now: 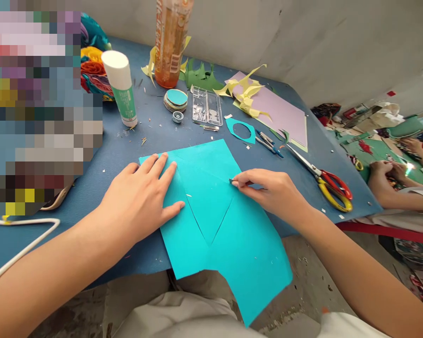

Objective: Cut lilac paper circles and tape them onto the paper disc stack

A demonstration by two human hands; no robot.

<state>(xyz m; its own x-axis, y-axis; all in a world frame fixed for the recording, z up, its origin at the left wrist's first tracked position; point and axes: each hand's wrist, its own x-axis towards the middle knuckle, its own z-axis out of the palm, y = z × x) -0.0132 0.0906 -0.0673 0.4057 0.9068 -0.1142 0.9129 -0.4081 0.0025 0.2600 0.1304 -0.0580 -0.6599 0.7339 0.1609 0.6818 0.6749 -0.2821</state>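
A sheet of turquoise paper (232, 253) lies on the blue table, with its lower part hanging over the front edge. On it, thin dark lines form a V; whether they are slits or drawn, I cannot tell. My left hand (144, 192) rests flat on the sheet's left side, fingers spread. Between thumb and fingers of my right hand (264, 188) is a small dark blade (231, 181), its tip at the paper near the top of the V's right arm. Most of the blade is hidden by the fingers.
Red-and-yellow-handled scissors (333, 188) lie right of the sheet. Behind it are a glue stick (121, 89), an orange drink bottle (172, 47), a clear plastic case (207, 107), a compass (268, 142) and paper scraps (248, 96). Another person's arms (391, 188) are at a table on the right.
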